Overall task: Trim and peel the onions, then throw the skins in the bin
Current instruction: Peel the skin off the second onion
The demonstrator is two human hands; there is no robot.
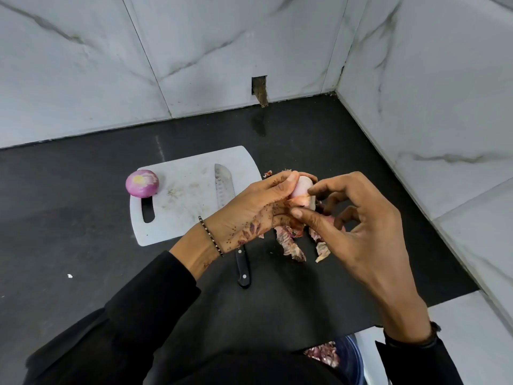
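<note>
Left hand (249, 212) grips held onion (302, 188) over worktop (83, 218), axis hidden by fingers. Right hand (361, 226) pinches its skin flap (302, 200). Second onion (142, 183) sits on board (188, 195), cut end up. Knife (224, 187) lies lengthwise, tip toward wall. Loose skins (291, 245) beside board.

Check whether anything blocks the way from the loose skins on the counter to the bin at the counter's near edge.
Nothing lies on the counter between the loose skins and the bin: only bare black surface. The right hand, peeling the onion that the left hand holds, hangs over that stretch.
</note>
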